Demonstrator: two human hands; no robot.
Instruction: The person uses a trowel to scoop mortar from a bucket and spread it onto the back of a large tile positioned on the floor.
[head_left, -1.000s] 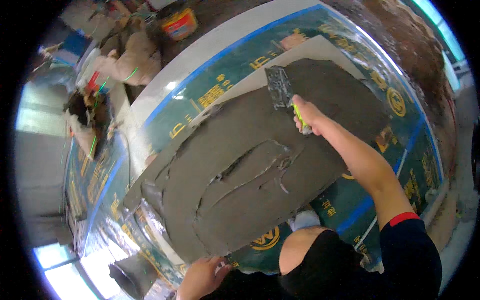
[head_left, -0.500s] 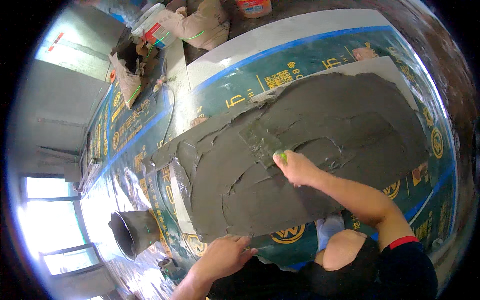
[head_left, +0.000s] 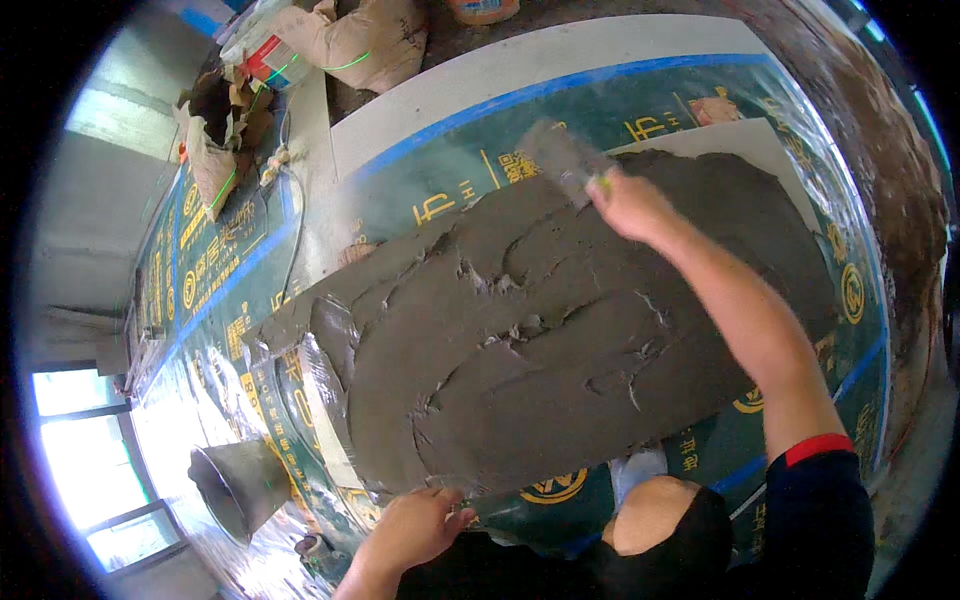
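My right hand [head_left: 635, 205] is closed round the yellow-green handle of a flat trowel [head_left: 562, 155], whose blade is smeared by motion. The trowel is at the far edge of a wide layer of grey wet mortar [head_left: 540, 400]. That mortar coats a large pale tile [head_left: 745, 145], bare only at its far right corner and along a strip at the left end. Low ridges run across the middle of the coat. By the near left edge of the tile is my left hand [head_left: 415, 530], with loosely bent fingers, the thumb apart and no tool in it.
Printed green protective sheeting [head_left: 440, 140] with blue tape lies under the tile. A dark bucket [head_left: 240, 485] stands at the left. Farther back are a torn paper bag [head_left: 215, 150], a full sack [head_left: 365, 45], a white-and-red bucket [head_left: 270, 55] and a cable [head_left: 297, 215]. My bent knee [head_left: 655, 510] is near the front edge.
My right hand has swept the trowel from the middle of the mortar to its far edge. Fresh ridges show in the middle. My left hand remains by the near edge.
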